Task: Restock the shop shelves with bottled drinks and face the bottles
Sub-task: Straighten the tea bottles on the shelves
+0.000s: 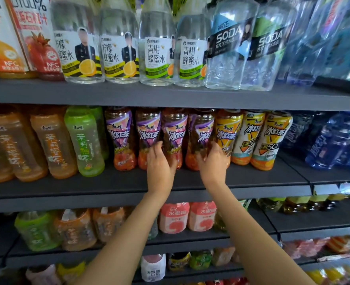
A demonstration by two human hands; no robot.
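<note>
1. My left hand [159, 161] curls its fingers around the lower part of a purple-labelled iced tea bottle [173, 136] on the middle dark grey shelf [67, 188].
2. My right hand [213, 159] grips the next purple-labelled bottle [201, 134] to its right.
3. Both bottles stand upright, labels facing me, beside yellow-labelled tea bottles [246, 136].
4. Above, clear honey-water bottles [120, 54] line the upper shelf.

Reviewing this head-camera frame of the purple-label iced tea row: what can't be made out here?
- Lower labels of the two purple-label tea bottles: covered by the left hand and right hand.
- Caps on the clear honey-water bottles: cut off by the top edge.
- Blue bottles at right: label text blurred.
- Whether more bottles stand behind the front row: hidden by the front bottles.
</note>
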